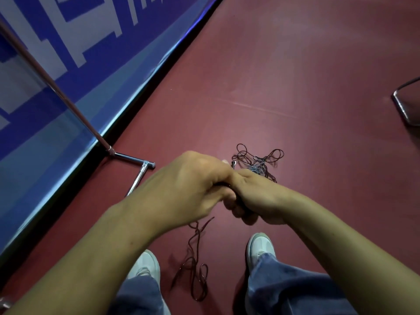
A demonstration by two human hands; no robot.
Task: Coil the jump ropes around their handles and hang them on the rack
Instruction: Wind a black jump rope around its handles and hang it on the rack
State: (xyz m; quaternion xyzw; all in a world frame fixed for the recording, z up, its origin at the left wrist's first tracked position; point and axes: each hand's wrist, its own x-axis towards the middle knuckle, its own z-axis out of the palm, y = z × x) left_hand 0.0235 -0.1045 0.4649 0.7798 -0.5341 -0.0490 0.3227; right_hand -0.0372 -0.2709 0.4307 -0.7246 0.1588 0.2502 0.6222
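Denim trouser legs (284, 289) and two pale shoes (261, 246) stand on the dark red floor (295, 64). Between the shoes a dark red jump rope (192, 260) hangs in loose loops, running up under the left hand (181, 185). That hand's fingers are curled closed over the rope where it meets the right hand (256, 198). The right hand's fingers are wrapped tight round a dark handle (241, 204), which is mostly hidden. A small silver tip (233, 164) pokes up just above the knuckles. Beyond the hands a tangled pile of ropes (259, 163) lies on the floor. To the left the chrome rack (127, 156) rests its foot near a blue and white banner (68, 42). Far right, part of a metal frame (403, 108) shows.
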